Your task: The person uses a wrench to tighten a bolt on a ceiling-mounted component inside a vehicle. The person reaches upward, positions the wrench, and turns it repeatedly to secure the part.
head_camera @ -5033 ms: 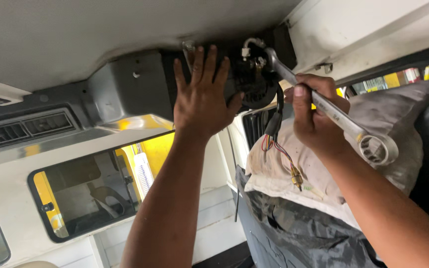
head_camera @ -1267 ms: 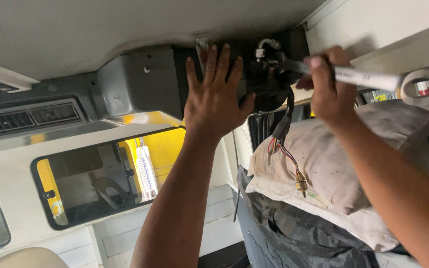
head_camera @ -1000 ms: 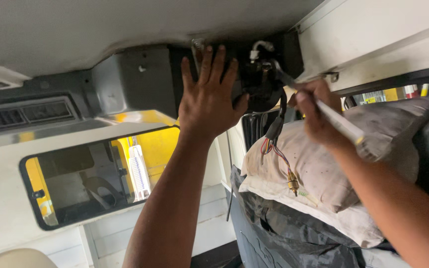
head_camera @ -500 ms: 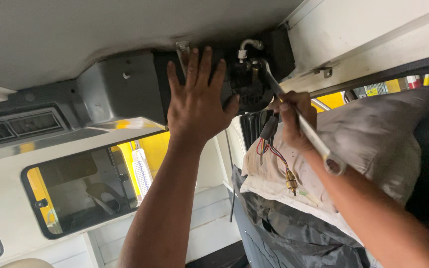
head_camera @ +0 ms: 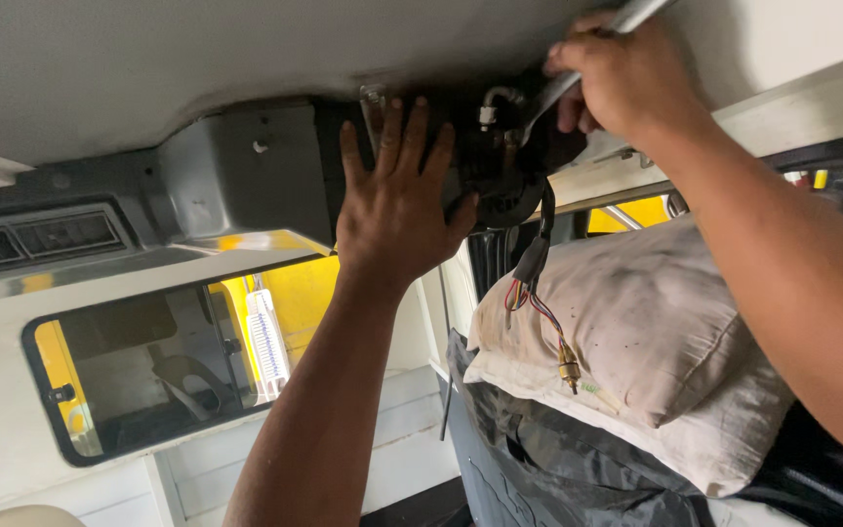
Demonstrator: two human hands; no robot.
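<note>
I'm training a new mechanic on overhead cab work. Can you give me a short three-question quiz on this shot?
1. True or false: the left hand lies flat, fingers spread, against the black unit under the roof.
2. What does the right hand grip? A) wrench B) drill C) rag
3. What hangs loose below the unit?

Key: 1 true. 2 A, a metal wrench. 3 coloured wires.

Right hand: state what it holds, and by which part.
The right hand grips a silver wrench by its shank, near the end at the black ceiling unit.
</note>
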